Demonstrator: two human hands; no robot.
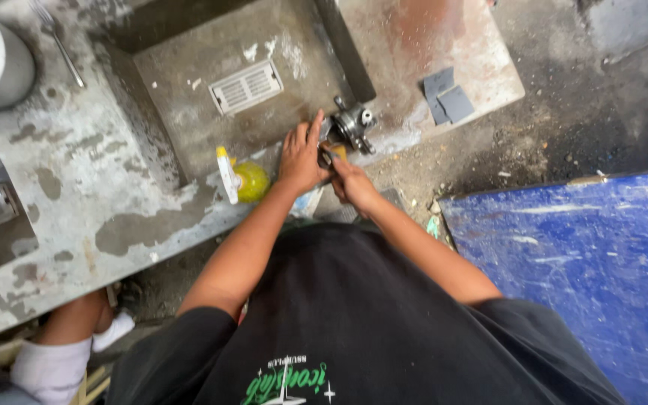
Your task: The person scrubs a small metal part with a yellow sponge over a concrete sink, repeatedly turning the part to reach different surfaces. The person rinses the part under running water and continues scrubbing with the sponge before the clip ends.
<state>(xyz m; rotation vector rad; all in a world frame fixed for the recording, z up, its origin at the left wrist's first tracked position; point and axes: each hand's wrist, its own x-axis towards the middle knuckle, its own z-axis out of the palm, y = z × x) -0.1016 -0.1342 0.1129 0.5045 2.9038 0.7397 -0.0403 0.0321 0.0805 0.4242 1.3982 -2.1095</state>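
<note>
Two hands on job; your left hand (301, 156) presses flat by metal valve part (354, 122) on concrete ledge (114, 195); right hand (348, 180) closed around small orange-tipped tool (331, 154), exact hold unclear; part looks mid-work, unfinished; sandpaper squares (448, 99) lie unused, apart; yellow bottle (247, 181) nearby.

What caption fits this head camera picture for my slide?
Both hands, left hand and right hand, work on a small metal part at a concrete sink's edge, beside a yellow bottle.
</note>
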